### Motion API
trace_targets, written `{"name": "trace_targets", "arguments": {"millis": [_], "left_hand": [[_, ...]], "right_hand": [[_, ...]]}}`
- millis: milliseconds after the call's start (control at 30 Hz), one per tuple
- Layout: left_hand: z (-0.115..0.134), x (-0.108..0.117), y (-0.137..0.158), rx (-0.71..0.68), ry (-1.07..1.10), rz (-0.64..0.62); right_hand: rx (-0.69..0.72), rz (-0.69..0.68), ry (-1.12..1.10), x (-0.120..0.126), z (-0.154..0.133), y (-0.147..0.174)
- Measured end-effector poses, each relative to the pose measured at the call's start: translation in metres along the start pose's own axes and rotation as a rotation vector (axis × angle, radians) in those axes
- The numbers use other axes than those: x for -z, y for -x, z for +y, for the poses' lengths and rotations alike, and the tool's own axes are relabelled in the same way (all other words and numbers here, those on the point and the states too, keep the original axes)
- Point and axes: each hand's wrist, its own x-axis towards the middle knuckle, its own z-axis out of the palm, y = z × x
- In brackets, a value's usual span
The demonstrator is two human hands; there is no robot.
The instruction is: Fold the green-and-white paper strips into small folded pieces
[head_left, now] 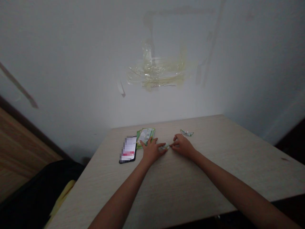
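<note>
A small green and white wrapper (166, 146) lies on the table between my two hands. The thumb and index finger of my left hand (152, 152) close on its left side, while the other fingers spread toward a green and white packet (145, 135) and touch its lower edge. From the other side, my right hand (183, 146) pinches the wrapper's right end with thumb and index finger, the remaining fingers curled. Just beyond the right hand is a crumpled green and white strip (187, 132). A phone (129, 149) with a lit screen rests left of the packet.
The pale wooden table (214, 178) meets a wall (95, 79) at its back edge. Yellowed clear tape (157, 71) sticks to that wall. Dark cloth (47, 181) with a yellow part lies beyond the table's left edge, near a wooden panel (21, 140).
</note>
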Motion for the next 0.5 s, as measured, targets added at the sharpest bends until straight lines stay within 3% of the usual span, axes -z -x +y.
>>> {"name": "trace_targets", "arguments": {"millis": [200, 500], "left_hand": [[0.0012, 0.0009, 0.0004, 0.013, -0.008, -0.018], [-0.0005, 0.0001, -0.0009, 0.007, 0.006, -0.031]], "right_hand": [[-0.051, 0.042, -0.043, -0.006, 0.0015, 0.0023], [0.086, 0.08, -0.108, -0.0048, -0.0003, 0.0057]]}}
